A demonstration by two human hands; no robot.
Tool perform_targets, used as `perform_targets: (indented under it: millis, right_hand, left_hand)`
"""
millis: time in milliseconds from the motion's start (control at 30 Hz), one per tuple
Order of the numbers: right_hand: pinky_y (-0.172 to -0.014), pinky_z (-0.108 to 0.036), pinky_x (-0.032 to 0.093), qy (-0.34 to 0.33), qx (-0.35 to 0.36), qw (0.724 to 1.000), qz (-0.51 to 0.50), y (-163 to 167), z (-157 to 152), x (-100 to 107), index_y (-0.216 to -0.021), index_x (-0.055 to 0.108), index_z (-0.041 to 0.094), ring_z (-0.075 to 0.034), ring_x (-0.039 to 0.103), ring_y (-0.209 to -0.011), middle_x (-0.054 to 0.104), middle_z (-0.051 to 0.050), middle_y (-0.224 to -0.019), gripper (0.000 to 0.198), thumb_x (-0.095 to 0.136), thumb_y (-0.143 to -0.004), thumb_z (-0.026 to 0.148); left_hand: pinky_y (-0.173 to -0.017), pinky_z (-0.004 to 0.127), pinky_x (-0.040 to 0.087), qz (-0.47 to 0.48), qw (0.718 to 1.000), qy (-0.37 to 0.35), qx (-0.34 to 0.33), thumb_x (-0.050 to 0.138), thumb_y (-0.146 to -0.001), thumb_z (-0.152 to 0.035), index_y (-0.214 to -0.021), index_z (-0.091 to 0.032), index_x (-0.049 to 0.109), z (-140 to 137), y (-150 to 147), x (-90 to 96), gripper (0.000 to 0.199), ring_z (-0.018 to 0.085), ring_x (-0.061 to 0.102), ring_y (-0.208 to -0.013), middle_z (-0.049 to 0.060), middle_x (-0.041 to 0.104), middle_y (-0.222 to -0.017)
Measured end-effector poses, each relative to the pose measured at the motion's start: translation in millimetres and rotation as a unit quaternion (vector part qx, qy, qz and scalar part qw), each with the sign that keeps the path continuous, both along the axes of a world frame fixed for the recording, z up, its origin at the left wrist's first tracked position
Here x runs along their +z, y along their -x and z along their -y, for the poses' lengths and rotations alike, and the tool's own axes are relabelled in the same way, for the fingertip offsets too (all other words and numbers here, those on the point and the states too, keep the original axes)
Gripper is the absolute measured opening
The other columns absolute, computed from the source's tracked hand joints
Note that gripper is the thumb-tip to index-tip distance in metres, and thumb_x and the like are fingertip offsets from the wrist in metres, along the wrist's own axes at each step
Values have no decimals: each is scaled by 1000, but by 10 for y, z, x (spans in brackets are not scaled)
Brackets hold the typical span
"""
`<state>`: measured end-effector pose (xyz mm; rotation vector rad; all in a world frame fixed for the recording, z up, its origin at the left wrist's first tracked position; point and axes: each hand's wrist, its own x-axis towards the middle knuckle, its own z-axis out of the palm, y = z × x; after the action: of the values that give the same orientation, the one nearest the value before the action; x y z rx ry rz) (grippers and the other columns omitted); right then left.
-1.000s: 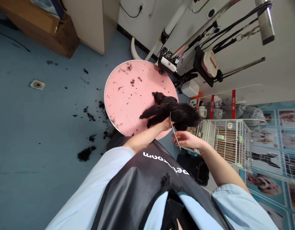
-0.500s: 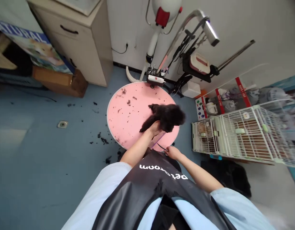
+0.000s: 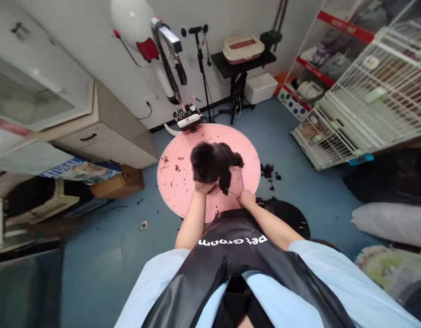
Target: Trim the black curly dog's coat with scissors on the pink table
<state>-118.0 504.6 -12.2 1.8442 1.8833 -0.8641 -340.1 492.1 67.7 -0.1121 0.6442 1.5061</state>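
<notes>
A black curly-coated dog (image 3: 222,157) stands on a round pink grooming table (image 3: 171,193), its head towards the left. My left hand (image 3: 205,187) is closed around the underside of the dog's head; fur hides part of the fingers. Close to the dog's legs, my right hand (image 3: 247,198) is closed on a comb with a purple spine (image 3: 242,178) and on what look like scissors (image 3: 233,192), a thin silver blade pointing left at a paw. The finger grip on these tools is too small to make out fully.
Cut black fur (image 3: 177,168) litters the tabletop and the floor (image 3: 270,173). A tool holder (image 3: 189,120) sits at the table's far edge beneath a metal arm. White wire cages (image 3: 330,132) stand right, a cabinet (image 3: 121,118) left, a black stool (image 3: 289,216) near my right arm.
The dog has turned from facing right to facing left. My left hand has gone from its body to its head, and my right hand has come up beside its legs. My view has swung right.
</notes>
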Motion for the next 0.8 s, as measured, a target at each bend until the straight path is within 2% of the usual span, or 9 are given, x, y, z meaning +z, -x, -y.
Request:
perform_targets:
  millis: [67,167,300,400,467,533,667,733,800]
  right_hand:
    - [-87,-36,45,-9,-24,999,-21,-42,4,-73,-125,47,5,-29,61,-106,59,-24,-119,58,67,-78,33]
    - [-86,-34,44,-13,-48,997,-67,-91,59,-83,-124,47,6,-28,61,-104,62,-23,-114,46,58,-83,22]
    - [-81,-29,44,-50,-57,983,-164,-57,265,184,-118,52,16,-22,63,-96,66,-12,-107,30,43,-91,26]
    - [-80,-27,44,-136,-32,936,-324,129,433,459,-124,51,19,-20,63,-86,68,-7,-92,36,40,-93,33]
    - [-81,-29,45,-173,-26,897,-407,256,482,545,-129,49,20,-21,63,-85,68,-6,-90,41,46,-90,33]
    - [-80,-29,45,-151,-70,897,-410,290,473,504,-129,48,21,-21,64,-86,69,-6,-93,42,49,-88,30]
    - [-74,-29,45,-43,-186,938,-291,11,369,186,-108,59,14,-23,64,-88,68,-11,-95,29,46,-89,31]
    - [-75,-29,44,-21,-192,940,-280,-185,322,49,-96,62,13,-24,63,-91,68,-13,-93,23,51,-87,31]
    - [-75,-27,43,-6,-187,933,-306,-313,295,-17,-87,62,13,-23,64,-90,68,-11,-86,17,56,-84,29]
  left_hand:
    - [-87,42,48,-18,999,38,30,27,-95,-48,-95,-24,67,12,103,-59,47,23,61,-96,4,69,-102]
    - [-91,41,46,-61,992,92,55,25,-97,-41,-88,-22,65,16,248,-99,45,18,60,-87,3,69,-87]
    - [-98,40,43,-92,989,104,41,23,-98,-39,-87,-21,63,6,220,-3,45,16,57,-83,2,70,-83]
    - [-98,37,42,-89,990,106,17,21,-98,-40,-87,-21,62,11,80,69,47,15,56,-85,0,70,-84]
    - [-96,35,43,-98,989,114,9,20,-98,-41,-86,-22,62,18,14,83,47,14,55,-84,0,69,-81]
    - [-93,35,45,-109,987,117,0,21,-98,-42,-86,-22,61,26,-8,81,47,15,56,-84,1,69,-81]
    - [-89,36,45,-128,986,103,-5,27,-96,-44,-91,-21,61,44,21,114,41,17,56,-90,4,68,-86]
    - [-88,36,44,-154,983,102,-3,29,-95,-46,-90,-19,60,63,21,176,41,18,55,-89,5,66,-82]
    - [-87,35,44,-180,978,104,-9,30,-93,-51,-88,-18,59,91,-4,259,44,19,54,-87,6,64,-78]
